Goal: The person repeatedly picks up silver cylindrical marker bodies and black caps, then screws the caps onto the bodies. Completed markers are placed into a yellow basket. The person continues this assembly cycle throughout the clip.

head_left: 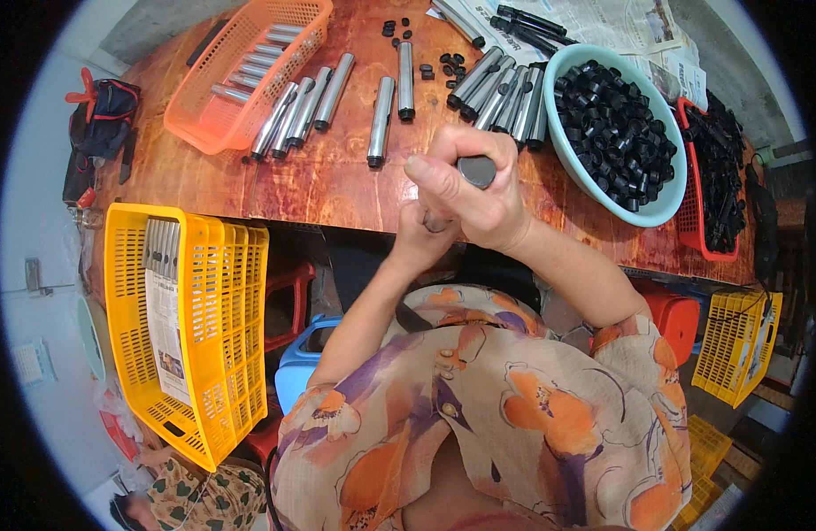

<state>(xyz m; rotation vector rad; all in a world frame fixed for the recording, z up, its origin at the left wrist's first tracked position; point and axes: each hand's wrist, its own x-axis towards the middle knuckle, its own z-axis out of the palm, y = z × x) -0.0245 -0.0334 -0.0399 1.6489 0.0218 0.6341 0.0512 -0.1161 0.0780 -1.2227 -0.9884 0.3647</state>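
Observation:
My right hand [484, 193] is closed in a fist around a dark grey, round-ended cylinder [477, 172], with the thumb lying across toward the left. Just below and to its left, my left hand [418, 237] is wrapped around a greyish tube-like piece [437, 221], mostly covered by the fingers. Whether both hands grip one and the same piece I cannot tell. Beyond the hands, a silver metal tube [381, 122] with a black end lies on the wooden table [337, 190]. Another such tube [405, 81] is farther back, and several more [505, 97] lie at the right.
An orange basket [200, 133] holding tubes stands at the back left, near loose tubes [304, 111]. At right are a pale blue basin [563, 146] of black caps and a red basket [691, 232] of black parts. Yellow crates [240, 327] stand beside the table. Small black pieces [452, 62] lie behind.

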